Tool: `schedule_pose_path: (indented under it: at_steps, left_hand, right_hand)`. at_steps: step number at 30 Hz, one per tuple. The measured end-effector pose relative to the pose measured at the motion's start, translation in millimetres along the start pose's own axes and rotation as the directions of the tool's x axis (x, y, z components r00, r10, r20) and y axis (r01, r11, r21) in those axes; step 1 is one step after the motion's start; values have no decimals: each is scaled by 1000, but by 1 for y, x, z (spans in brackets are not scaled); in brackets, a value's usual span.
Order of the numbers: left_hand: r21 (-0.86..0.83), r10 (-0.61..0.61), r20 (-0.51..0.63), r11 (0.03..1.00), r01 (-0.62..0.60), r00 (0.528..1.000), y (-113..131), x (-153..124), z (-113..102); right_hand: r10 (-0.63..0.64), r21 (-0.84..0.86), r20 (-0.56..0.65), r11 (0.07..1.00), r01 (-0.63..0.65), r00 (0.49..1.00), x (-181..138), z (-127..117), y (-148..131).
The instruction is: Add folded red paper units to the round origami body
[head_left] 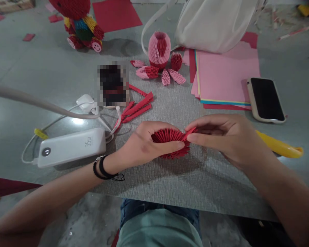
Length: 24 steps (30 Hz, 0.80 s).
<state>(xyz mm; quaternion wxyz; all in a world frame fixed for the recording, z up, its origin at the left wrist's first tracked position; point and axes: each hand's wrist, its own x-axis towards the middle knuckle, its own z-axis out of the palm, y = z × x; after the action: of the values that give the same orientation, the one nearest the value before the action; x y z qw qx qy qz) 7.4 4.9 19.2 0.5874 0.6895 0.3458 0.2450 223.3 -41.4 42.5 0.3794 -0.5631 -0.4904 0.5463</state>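
A round red piece of folded-paper origami (170, 137), built from many pointed paper units, is held just above the grey table. My left hand (149, 140) wraps round its left side, with the thumb lying across the front. At its right edge, my right hand (218, 132) pinches a small red folded paper piece (189, 133) between thumb and fingertips. That small piece touches the rim of the round one; whether it is inserted there I cannot tell. Beyond my left hand lie several red strips of nested folded paper (139, 106).
A white power bank (72, 147) with cables and a pixelated device (113, 85) are at left. Pink origami parts (159, 51), a white bag (216, 24) and an origami figure (83, 29) stand behind. Coloured paper (226, 75), a phone (266, 99) and a yellow-handled tool (280, 144) lie right.
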Motion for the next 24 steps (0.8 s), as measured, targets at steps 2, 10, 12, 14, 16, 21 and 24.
schedule_pose_path:
  at_steps: [2, 10, 12, 14, 16, 21, 24]
  left_hand:
    - [2, -1, -15, 1000, 1, 1000, 0, 0, 0]
    - [-91, -61, -82, 994, 53, 995, 1, 0, 1]
    - [-137, -90, -75, 987, 79, 993, 1, -1, 1]
    - [-158, -110, -59, 982, 99, 992, 0, -1, 2]
    - [-175, -115, -46, 979, 105, 992, -1, -1, 2]
    - [-196, -116, -16, 974, 111, 993, 1, -2, 1]
    - [-161, -105, -4, 982, 103, 994, 4, -1, 0]
  right_hand:
    - [13, 48, -15, 999, -12, 1000, 3, -2, 4]
    - [-24, 260, -7, 965, 25, 1000, 11, -12, 12]
    - [6, 306, 59, 952, -24, 998, 12, -12, 11]
    - [27, 320, 95, 946, -56, 995, 11, -11, 10]
    - [45, 301, 104, 951, -75, 994, 10, -9, 9]
    - [57, 277, 108, 957, -85, 992, 10, -6, 8]
    - [66, 274, 115, 957, -96, 991, 11, -5, 9]
